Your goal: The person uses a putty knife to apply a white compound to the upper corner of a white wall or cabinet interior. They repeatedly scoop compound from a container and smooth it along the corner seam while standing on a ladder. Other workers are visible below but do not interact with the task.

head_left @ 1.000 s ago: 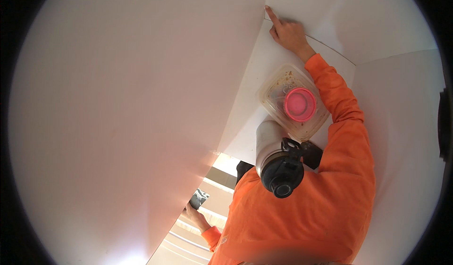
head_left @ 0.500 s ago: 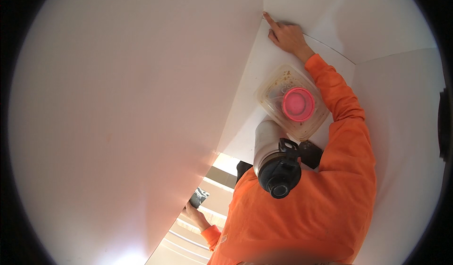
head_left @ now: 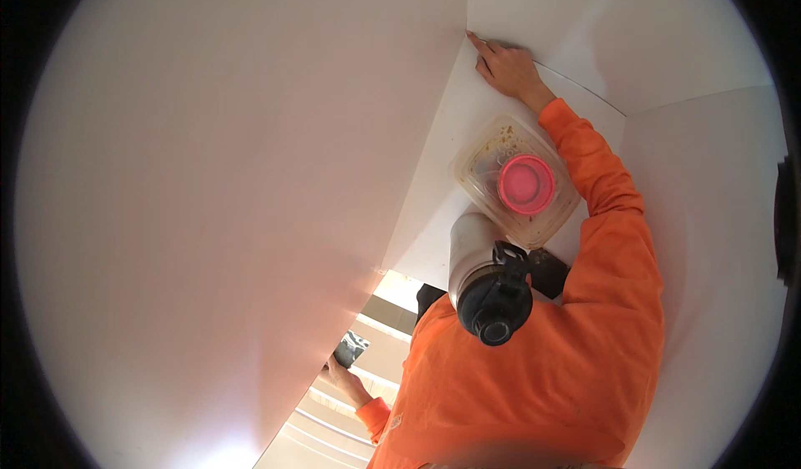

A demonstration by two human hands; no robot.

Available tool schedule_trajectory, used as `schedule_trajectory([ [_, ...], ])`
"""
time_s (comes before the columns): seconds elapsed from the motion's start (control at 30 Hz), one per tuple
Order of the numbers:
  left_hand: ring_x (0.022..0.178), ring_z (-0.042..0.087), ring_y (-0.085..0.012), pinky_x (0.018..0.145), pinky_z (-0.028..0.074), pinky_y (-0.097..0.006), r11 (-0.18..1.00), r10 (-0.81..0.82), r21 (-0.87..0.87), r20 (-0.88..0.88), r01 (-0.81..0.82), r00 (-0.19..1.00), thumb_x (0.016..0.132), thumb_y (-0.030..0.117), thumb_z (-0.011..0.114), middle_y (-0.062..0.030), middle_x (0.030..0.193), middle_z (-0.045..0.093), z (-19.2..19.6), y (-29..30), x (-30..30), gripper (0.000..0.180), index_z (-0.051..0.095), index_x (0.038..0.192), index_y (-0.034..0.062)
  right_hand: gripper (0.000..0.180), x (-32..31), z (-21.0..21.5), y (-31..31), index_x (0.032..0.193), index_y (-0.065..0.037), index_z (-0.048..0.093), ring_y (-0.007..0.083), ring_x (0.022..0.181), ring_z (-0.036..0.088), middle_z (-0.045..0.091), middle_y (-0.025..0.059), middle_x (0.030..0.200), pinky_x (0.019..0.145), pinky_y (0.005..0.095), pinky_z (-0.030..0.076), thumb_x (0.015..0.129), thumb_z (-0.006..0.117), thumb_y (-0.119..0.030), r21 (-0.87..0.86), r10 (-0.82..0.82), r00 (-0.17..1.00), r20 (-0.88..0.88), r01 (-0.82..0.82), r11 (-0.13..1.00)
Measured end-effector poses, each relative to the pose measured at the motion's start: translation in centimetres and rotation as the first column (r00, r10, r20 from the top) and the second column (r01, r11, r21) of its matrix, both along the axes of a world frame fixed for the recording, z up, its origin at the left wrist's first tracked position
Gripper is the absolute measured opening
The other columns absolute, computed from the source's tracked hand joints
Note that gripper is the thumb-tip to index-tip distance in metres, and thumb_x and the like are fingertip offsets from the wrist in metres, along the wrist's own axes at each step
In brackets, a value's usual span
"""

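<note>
My right hand [head_left: 511, 72] reaches to the far end of a narrow white surface [head_left: 434, 177]. Its index finger is stretched out, the tip at the corner where the large pale panel [head_left: 225, 152] on the left meets the far wall [head_left: 576, 22]. The other fingers are loosely bent, with nothing visible in them. At lower left, my left hand [head_left: 344, 379] is by the panel's edge, its fingers partly hidden. Right beside it shows a dark grey thing with a white pattern [head_left: 352, 349]; I cannot tell whether the hand holds it.
Under my right arm lies a translucent plastic container [head_left: 480, 173] with brown specks and a pink round tub [head_left: 526, 184] on or in it. Close to my chest stands a pale bottle [head_left: 471, 248] with a black lid. A dark flat object [head_left: 548, 272] lies beside it. A side wall [head_left: 709, 244] rises on the right.
My right fingertip has slid slightly down, from a little above the corner to the corner itself. My left hand and the objects stay nearly where they were.
</note>
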State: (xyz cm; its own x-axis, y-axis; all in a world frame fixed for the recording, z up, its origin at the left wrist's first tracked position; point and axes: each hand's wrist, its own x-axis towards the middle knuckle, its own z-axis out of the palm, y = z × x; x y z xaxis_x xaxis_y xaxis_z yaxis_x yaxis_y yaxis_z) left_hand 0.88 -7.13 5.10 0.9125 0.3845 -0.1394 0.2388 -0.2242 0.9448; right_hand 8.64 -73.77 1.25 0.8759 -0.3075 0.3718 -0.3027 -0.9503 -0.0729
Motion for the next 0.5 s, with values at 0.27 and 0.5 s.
schedule_trajectory([
  [0.27, 0.099, 0.058, -0.0175, 0.084, 0.051, -0.032, 0.998, 0.007, -0.069, -0.076, -0.013, 0.997, 0.089, 0.009, 0.067, -0.0115, 0.115, 0.058, 0.3, 0.4, -0.2, 0.038, 0.049, 0.120, -0.0045, 0.070, -0.4, 0.3, 0.5, 0.149, -0.005, 0.019, 0.0339, 0.114, 0.054, 0.057, 0.0119, 0.128, 0.096, 0.0410, 0.044, 0.089, 0.053, -0.016, 0.086, 0.207, 0.943, 0.261, -0.237, 0.968],
  [0.5, 0.092, 0.059, -0.0165, 0.079, 0.051, -0.030, 1.000, -0.023, -0.019, -0.053, 0.022, 0.998, 0.091, 0.011, 0.064, -0.0108, 0.112, 0.058, 0.8, 0.0, 0.0, 0.034, 0.051, 0.119, -0.0043, 0.070, -0.7, 1.9, 0.4, 0.150, -0.004, 0.015, 0.0374, 0.105, 0.060, 0.063, 0.0146, 0.121, 0.096, 0.0428, 0.045, 0.090, 0.049, -0.014, 0.494, 0.186, 0.958, 0.217, -0.272, 0.826],
])
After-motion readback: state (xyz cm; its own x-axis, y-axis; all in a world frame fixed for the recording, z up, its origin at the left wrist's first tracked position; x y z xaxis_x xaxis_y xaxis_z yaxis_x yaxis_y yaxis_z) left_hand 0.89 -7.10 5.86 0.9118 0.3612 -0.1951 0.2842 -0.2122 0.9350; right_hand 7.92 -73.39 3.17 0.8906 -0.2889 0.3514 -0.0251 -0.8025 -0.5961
